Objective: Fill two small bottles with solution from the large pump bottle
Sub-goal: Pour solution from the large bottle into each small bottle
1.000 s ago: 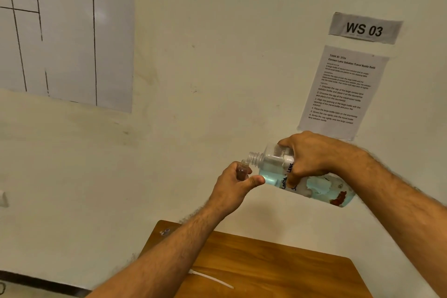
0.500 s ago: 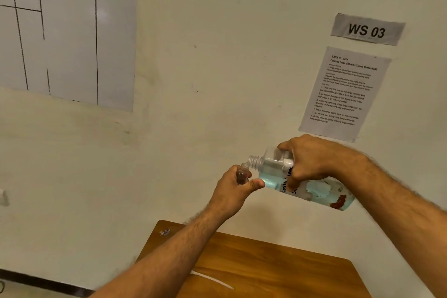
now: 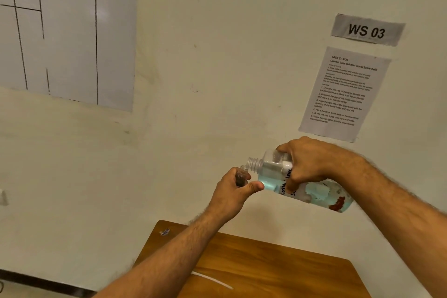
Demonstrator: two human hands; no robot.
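small bottle [image 3: 241, 178]: mostly hidden inside left hand [image 3: 233, 192]
table [image 3: 278, 264]: cut off at bottom edge
sheet [image 3: 344, 93]: lower print too small to read

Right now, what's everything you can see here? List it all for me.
large bottle: one, clear with pale blue liquid, cap off, tipped sideways in the right hand
small bottle: one, clear and dark, upright in the left hand, mouth by the large bottle's neck
table: one, brown wood, below
white strip: one, lying on the table
sticker: one, at the table's far corner
WS 03 sign: one, grey, on the wall
instruction sheet: one, white, under the sign
grid poster: one, white, upper left
left hand: one
right hand: one
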